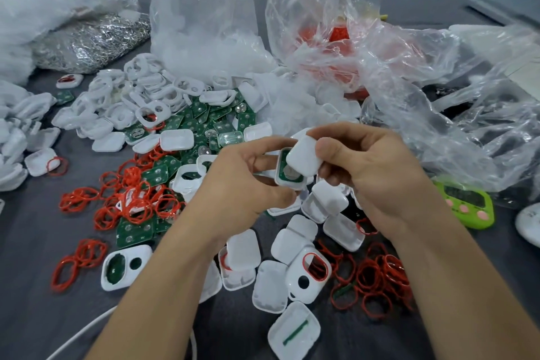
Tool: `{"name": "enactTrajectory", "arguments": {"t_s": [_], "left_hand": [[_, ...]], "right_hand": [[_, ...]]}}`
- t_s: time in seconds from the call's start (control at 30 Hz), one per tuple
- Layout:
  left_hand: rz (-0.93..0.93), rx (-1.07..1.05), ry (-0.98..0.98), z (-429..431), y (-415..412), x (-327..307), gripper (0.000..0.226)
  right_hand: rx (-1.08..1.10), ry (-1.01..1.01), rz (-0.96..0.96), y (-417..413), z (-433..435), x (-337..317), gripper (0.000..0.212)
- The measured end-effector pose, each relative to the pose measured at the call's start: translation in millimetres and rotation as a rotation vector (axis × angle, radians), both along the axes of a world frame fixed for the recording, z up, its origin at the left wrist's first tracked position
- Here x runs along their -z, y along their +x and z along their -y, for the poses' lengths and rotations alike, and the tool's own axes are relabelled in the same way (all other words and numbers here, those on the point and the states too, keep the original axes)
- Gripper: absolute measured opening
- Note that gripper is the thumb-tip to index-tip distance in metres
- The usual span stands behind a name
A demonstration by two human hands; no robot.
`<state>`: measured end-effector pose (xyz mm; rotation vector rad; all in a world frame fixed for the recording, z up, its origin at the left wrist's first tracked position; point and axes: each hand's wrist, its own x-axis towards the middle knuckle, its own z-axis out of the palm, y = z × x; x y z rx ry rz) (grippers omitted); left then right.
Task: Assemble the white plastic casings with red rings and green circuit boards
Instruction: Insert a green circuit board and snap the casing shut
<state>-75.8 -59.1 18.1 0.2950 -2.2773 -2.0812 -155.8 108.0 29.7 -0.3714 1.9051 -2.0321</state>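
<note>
White plastic casings (108,142) lie loose well to the left of our left hand. Nearer to it, a tangle of red rings (134,205) sits over spare green circuit boards (133,232). Our left hand (248,184) pinches a casing base (287,185) between thumb and fingers, its open face turned toward us. A green board (283,168) with a round silver disc (290,172) is seated inside it. Whether a red ring is already in this base we cannot tell. A white cover (304,158) touches the base's upper right edge, tilted and gripped by the thumb and fingertips of our right hand (374,172). Both hands hover above the table (35,243). Just past the right hand lies a green timer (470,207).

We judge the step in hand to be closing the cover onto the base. To do it well, we should square the cover's rounded corners with the base before pressing. We should also check that the board lies flat and that nothing pokes over the rim. Then we lower the tilted side and squeeze evenly round the edge rather than at one corner, so the halves seat without a gap. The left grip belongs on the base's sides, clear of the seam.
</note>
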Motion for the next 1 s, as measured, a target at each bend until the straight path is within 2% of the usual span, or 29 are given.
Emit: {"name": "enactTrajectory", "arguments": {"t_s": [0.07, 0.2, 0.4, 0.5, 0.57, 0.73, 0.83, 0.9, 1.0], "left_hand": [[-0.001, -0.002, -0.002, 1, -1, 1, 0.067], [0.008, -0.009, 0.025, 3, -2, 2, 0.065], [0.008, -0.041, 0.044, 6, -1, 2, 0.063], [0.010, -0.046, 0.032, 7, -2, 3, 0.064], [0.014, -0.046, 0.023, 7, -2, 4, 0.065], [0.017, -0.055, 0.018, 8, -2, 5, 0.063], [0.016, -0.064, 0.014, 8, -2, 5, 0.063], [0.014, -0.069, 0.024, 8, -2, 6, 0.063], [0.008, -0.074, 0.029, 8, -2, 6, 0.063]], "right_hand": [[-0.023, -0.085, 0.096, 1, 0, 0, 0.007], [-0.053, -0.216, 0.278, 0, 0, -1, 0.014], [-0.079, -0.184, 0.291, -4, -11, -4, 0.029], [-0.038, -0.225, 0.351, -5, -11, -6, 0.024], [-0.023, -0.182, 0.337, -5, -11, -5, 0.023], [0.001, -0.009, 0.215, -4, -13, -7, 0.042], [0.042, 0.110, 0.131, 0, -10, -7, 0.044], [0.123, 0.346, -0.052, 1, -10, -3, 0.041], [0.202, 0.755, -0.432, 3, -11, -1, 0.026]]}}
